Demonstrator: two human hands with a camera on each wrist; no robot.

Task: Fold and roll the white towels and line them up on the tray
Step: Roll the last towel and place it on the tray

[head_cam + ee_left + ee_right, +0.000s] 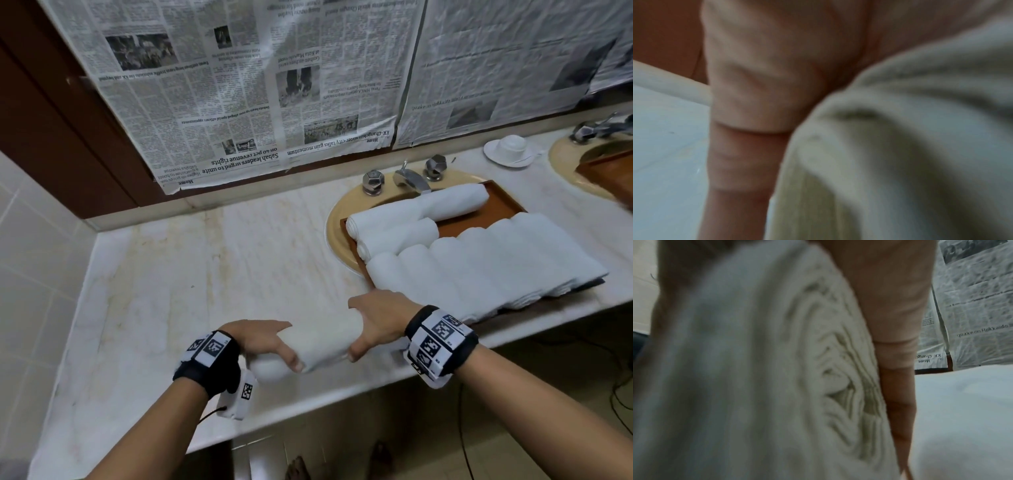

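Both the left hand [270, 342] and right hand [376, 322] grasp the rolled towel [322, 346] between them above the tabletop [205, 274]; loosening either grip could let the roll unwind before reaching the tray [507, 202]
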